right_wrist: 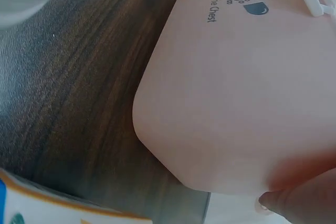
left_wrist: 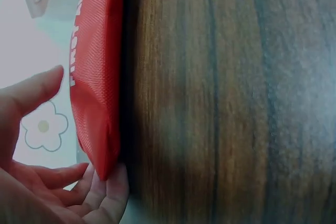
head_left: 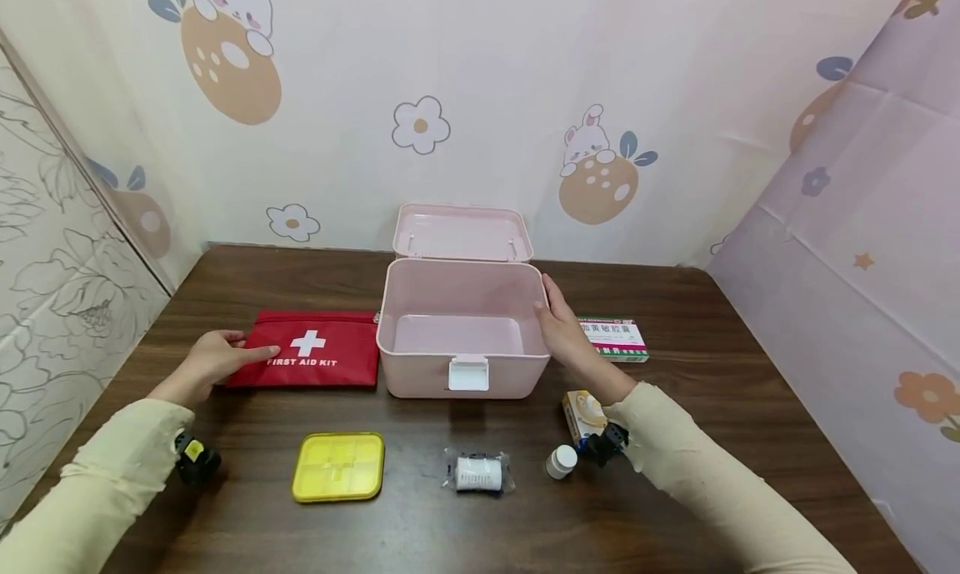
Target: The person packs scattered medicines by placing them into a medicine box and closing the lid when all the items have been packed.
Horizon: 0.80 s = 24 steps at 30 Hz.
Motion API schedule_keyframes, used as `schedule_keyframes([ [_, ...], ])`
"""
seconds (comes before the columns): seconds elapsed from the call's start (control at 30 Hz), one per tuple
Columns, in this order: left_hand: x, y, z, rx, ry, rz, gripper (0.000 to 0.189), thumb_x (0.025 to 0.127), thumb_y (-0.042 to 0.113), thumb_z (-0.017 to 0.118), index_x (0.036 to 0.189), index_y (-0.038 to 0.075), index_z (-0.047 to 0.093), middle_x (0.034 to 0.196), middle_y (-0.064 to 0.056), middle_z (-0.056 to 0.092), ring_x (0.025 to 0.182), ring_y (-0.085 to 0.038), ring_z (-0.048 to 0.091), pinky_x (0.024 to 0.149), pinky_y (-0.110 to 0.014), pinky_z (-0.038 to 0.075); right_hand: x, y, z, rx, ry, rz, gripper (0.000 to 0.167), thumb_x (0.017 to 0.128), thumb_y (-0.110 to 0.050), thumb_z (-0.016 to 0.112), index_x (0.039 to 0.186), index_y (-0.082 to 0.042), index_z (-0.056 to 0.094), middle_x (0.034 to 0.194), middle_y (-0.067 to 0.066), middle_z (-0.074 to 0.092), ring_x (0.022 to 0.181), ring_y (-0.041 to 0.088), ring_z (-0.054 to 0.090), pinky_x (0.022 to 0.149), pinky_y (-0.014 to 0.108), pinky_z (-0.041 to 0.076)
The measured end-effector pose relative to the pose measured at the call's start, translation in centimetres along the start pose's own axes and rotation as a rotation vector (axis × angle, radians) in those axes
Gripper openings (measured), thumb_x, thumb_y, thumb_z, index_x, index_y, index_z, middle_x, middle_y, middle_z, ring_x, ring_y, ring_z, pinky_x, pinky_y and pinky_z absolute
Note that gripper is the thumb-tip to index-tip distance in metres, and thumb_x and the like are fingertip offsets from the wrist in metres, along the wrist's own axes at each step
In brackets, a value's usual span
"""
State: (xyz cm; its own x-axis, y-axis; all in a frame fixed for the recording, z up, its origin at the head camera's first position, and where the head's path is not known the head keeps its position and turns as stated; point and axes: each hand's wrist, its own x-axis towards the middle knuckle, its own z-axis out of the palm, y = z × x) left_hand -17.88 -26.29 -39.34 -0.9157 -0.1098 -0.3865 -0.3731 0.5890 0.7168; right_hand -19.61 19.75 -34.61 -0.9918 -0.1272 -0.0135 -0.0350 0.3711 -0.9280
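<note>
My left hand (head_left: 213, 364) is at the left end of a red first aid pouch (head_left: 330, 366). In the left wrist view the fingertips (left_wrist: 116, 184) touch the pouch's lower corner, while the thumb stands a little off its printed face. With my right hand (head_left: 567, 332) I hold the right wall of a pink medicine box (head_left: 457, 374), thumb at the rim and fingers along the outside. The box's lid (head_left: 461, 232) is tipped back, and no contents show inside. "Medicine Chest" is printed on the box's front in the right wrist view.
A yellow pill case (head_left: 339, 467), a wrapped bandage roll (head_left: 478, 474) and a small white bottle (head_left: 561, 462) lie in front. A small orange-and-white carton (head_left: 583, 416) is partly behind the right sleeve. Right of the box lies a medicine carton (head_left: 618, 339). A patterned curtain backs the table.
</note>
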Motion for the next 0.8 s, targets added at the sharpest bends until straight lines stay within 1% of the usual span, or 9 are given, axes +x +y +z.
schedule_keyframes([
  [0.07, 0.0, 0.1, -0.1, -0.004, -0.005, -0.003, 0.095, 0.086, 0.043, 0.066, 0.139, -0.020, 0.019, 0.138, -0.038, 0.026, 0.119, -0.044, 0.034, 0.099, -0.050, 0.039, 0.0, 0.1, 0.1, 0.032, 0.002, 0.004, 0.055, 0.104, -0.012, 0.028, 0.152, -0.003, 0.004, 0.157, 0.018, 0.009, 0.142, 0.031, 0.011, 0.113, 0.049, 0.017],
  [0.13, 0.1, 0.2, -0.2, -0.011, -0.013, -0.016, 0.096, 0.085, 0.042, 0.067, 0.139, -0.020, 0.018, 0.138, -0.038, 0.025, 0.117, -0.044, 0.034, 0.097, -0.050, 0.041, 0.0, 0.1, 0.1, 0.051, 0.002, 0.005, 0.054, 0.104, -0.011, 0.027, 0.153, -0.003, 0.004, 0.157, 0.017, 0.009, 0.142, 0.030, 0.011, 0.113, 0.048, 0.017],
  [0.3, 0.3, 0.3, -0.7, -0.034, -0.042, -0.045, 0.098, 0.085, 0.041, 0.069, 0.140, -0.020, 0.016, 0.136, -0.037, 0.025, 0.110, -0.040, 0.037, 0.086, -0.042, 0.044, 0.0, 0.1, 0.1, 0.052, 0.006, 0.002, 0.054, 0.104, -0.010, 0.027, 0.153, -0.003, 0.005, 0.157, 0.016, 0.009, 0.142, 0.030, 0.011, 0.112, 0.049, 0.017],
  [0.4, 0.4, 0.5, -1.0, -0.039, -0.069, -0.048, 0.098, 0.085, 0.038, 0.069, 0.140, -0.021, 0.014, 0.133, -0.036, 0.029, 0.108, -0.038, 0.039, 0.083, -0.038, 0.044, 0.0, 0.0, 0.1, 0.042, 0.008, 0.005, 0.054, 0.104, -0.011, 0.027, 0.153, -0.004, 0.005, 0.158, 0.016, 0.009, 0.142, 0.030, 0.010, 0.112, 0.049, 0.017],
  [0.47, 0.5, 0.6, -1.1, -0.043, -0.088, -0.043, 0.093, 0.086, 0.035, 0.069, 0.139, -0.021, 0.017, 0.127, -0.034, 0.037, 0.100, -0.034, 0.045, 0.076, -0.033, 0.045, 0.0, 0.0, 0.1, 0.041, 0.007, 0.008, 0.054, 0.104, -0.011, 0.026, 0.153, -0.004, 0.004, 0.158, 0.016, 0.008, 0.143, 0.030, 0.010, 0.112, 0.050, 0.017],
  [0.57, 0.6, 0.7, -1.2, -0.069, -0.113, -0.042, 0.082, 0.086, 0.031, 0.069, 0.136, -0.019, 0.026, 0.106, -0.023, 0.054, 0.076, -0.023, 0.050, 0.060, -0.026, 0.042, -0.1, 0.0, 0.1, 0.044, 0.010, 0.018, 0.054, 0.104, -0.012, 0.026, 0.153, -0.005, 0.005, 0.158, 0.015, 0.009, 0.143, 0.029, 0.009, 0.113, 0.049, 0.016],
  [0.63, 0.6, 0.6, -1.3, -0.102, -0.134, -0.044, 0.074, 0.088, 0.028, 0.067, 0.133, -0.018, 0.030, 0.094, -0.011, 0.057, 0.066, -0.014, 0.048, 0.056, -0.023, 0.042, -0.2, 0.1, 0.1, 0.046, 0.009, 0.018, 0.053, 0.104, -0.012, 0.026, 0.153, -0.005, 0.005, 0.158, 0.015, 0.009, 0.143, 0.029, 0.009, 0.113, 0.048, 0.016],
  [0.73, 0.7, 0.4, -1.4, -0.177, -0.166, -0.044, 0.063, 0.091, 0.025, 0.063, 0.128, -0.017, 0.035, 0.082, 0.001, 0.059, 0.064, -0.009, 0.053, 0.060, -0.023, 0.050, -0.3, 0.1, 0.1, 0.049, 0.008, 0.014, 0.053, 0.104, -0.012, 0.026, 0.153, -0.004, 0.006, 0.158, 0.015, 0.009, 0.143, 0.029, 0.010, 0.113, 0.048, 0.016],
  [0.8, 0.8, 0.3, -1.3, -0.233, -0.182, -0.043, 0.055, 0.093, 0.023, 0.060, 0.124, -0.018, 0.038, 0.080, 0.004, 0.059, 0.069, -0.008, 0.058, 0.064, -0.024, 0.053, -0.3, 0.2, 0.0, 0.054, 0.007, 0.011, 0.053, 0.104, -0.012, 0.026, 0.153, -0.004, 0.006, 0.158, 0.016, 0.009, 0.143, 0.029, 0.010, 0.113, 0.048, 0.016],
])
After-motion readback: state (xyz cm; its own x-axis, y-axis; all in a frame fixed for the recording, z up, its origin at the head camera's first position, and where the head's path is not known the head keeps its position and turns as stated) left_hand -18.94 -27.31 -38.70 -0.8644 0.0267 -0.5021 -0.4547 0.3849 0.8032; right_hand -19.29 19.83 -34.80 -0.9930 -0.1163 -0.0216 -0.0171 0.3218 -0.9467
